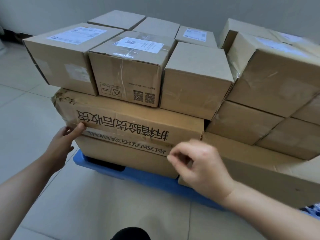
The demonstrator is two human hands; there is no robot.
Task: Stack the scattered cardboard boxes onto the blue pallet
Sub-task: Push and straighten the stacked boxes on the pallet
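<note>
Nearest, over the tiled floor (86,205), the right hand (200,165) hovers in front of the stack with fingers loosely curled, gripping nothing; the left hand (63,141) reaches to the left corner of the large printed box (138,122), thumb laid straight along its tape seam, fingers extended against the cardboard rather than clenched round anything. That box sits on another flat carton (128,158), which rests on the blue pallet (138,177); above it runs a row of smaller cardboard boxes (128,71), touching side by side, with more behind them and a taller pile (277,84) at the right, before the grey wall (190,7). The stacking looks almost done. The printed box seems stiff but worn, its left top corner torn; likely heavy under the load, so it is better pushed flat-handed at both ends, low down, than pulled by the frayed edge; the taped faces may be slippery.
</note>
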